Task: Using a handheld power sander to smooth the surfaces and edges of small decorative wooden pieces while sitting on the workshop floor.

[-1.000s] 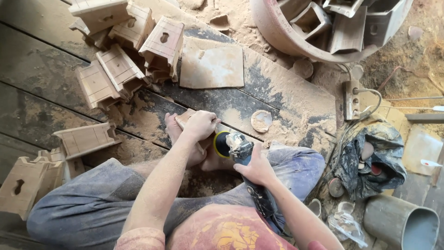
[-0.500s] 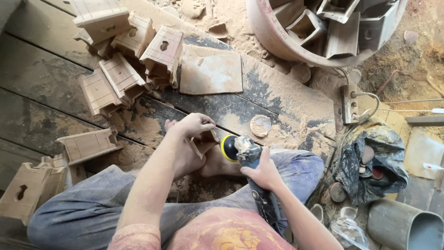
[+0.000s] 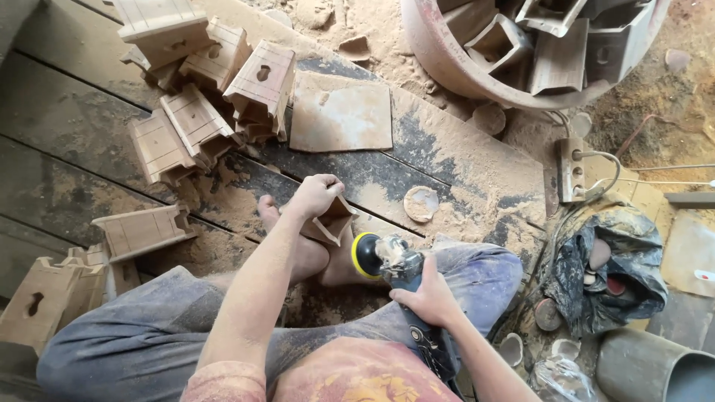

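My left hand [image 3: 316,195] grips a small open wooden box piece [image 3: 332,222], tilted with its hollow side showing, above my bare feet [image 3: 309,253]. My right hand [image 3: 430,298] holds a dusty handheld sander [image 3: 390,259] by its body. Its yellow-rimmed round pad [image 3: 363,254] faces left and sits just below and right of the wooden piece, with a small gap between them. I sit cross-legged in dusty blue trousers on dark floor planks.
A pile of similar wooden pieces [image 3: 201,89] lies at the upper left, and more wooden pieces [image 3: 71,268] at the left edge. A square board [image 3: 340,113], a round sanding disc [image 3: 421,202], a big basin [image 3: 447,56] of wooden parts, a power strip [image 3: 572,170] and a black bag [image 3: 614,260] surround me.
My left hand has lifted and turned the wooden piece so its hollow shows. The sander has drawn back down and right, off the piece.
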